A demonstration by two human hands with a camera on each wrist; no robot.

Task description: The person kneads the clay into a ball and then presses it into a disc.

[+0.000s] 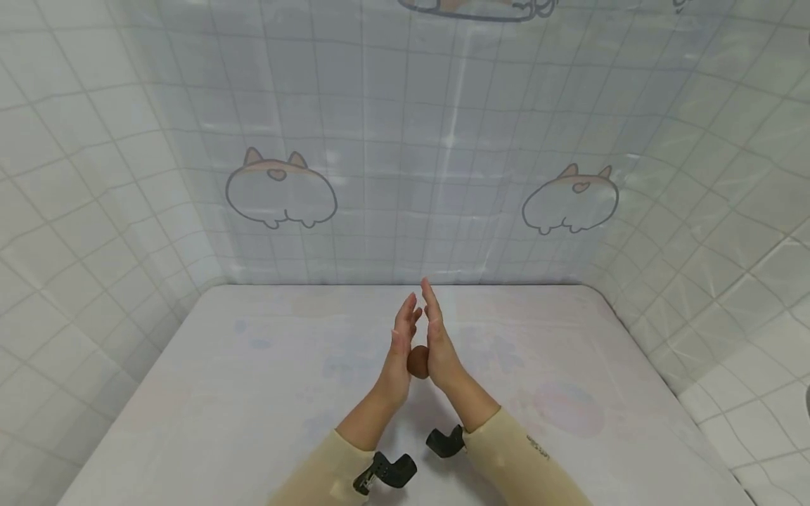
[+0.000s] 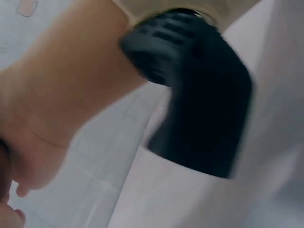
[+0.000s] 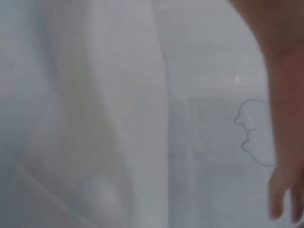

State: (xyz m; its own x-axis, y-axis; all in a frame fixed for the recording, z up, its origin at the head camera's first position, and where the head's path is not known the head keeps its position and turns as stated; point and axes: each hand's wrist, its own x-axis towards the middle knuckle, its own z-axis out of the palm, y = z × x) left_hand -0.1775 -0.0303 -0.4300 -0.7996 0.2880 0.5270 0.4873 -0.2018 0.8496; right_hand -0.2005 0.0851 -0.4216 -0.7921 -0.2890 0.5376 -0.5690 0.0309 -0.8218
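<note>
A brown ball, which looks like clay or dough, sits between the heels of two facing palms. My left hand presses on its left side, fingers straight and pointing away over the table. From the other side my right hand presses it, its fingers straight as well, the fingertips of both hands apart. The left wrist view shows the heel of the left hand and a sliver of brown at the left edge. In the right wrist view only part of the right hand shows, blurred.
A pale table top with faint prints lies under the hands. Behind it hangs a grid-patterned sheet with cartoon corgi drawings, and similar walls stand at both sides. Black camera mounts stick out from the cream sleeves.
</note>
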